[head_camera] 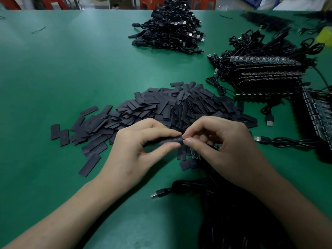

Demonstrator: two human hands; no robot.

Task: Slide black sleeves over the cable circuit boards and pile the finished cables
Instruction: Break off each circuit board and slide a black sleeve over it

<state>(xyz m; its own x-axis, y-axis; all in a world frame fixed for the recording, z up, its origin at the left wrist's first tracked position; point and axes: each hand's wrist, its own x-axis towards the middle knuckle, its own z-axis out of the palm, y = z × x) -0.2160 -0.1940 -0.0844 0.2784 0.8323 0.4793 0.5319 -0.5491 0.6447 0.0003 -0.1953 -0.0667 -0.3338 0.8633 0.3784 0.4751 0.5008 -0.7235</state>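
My left hand (142, 146) pinches a black sleeve (170, 140) between thumb and fingers, held level above the green table. My right hand (222, 146) pinches the end of a small green circuit board (195, 152) right at the sleeve's open right end. The board's black cable (197, 187) runs down under my right wrist to a USB plug (158, 193). A wide heap of loose black sleeves (161, 108) lies just behind my hands. A pile of finished cables (170, 27) sits at the far middle of the table.
Stacked rows of bare circuit boards with cables (265, 72) stand at the right, more boards (318, 112) at the right edge. A loose USB cable (280, 141) lies right of my hand. Tangled cables (242, 221) fill the near right. The green table (62, 69) spreads to the left.
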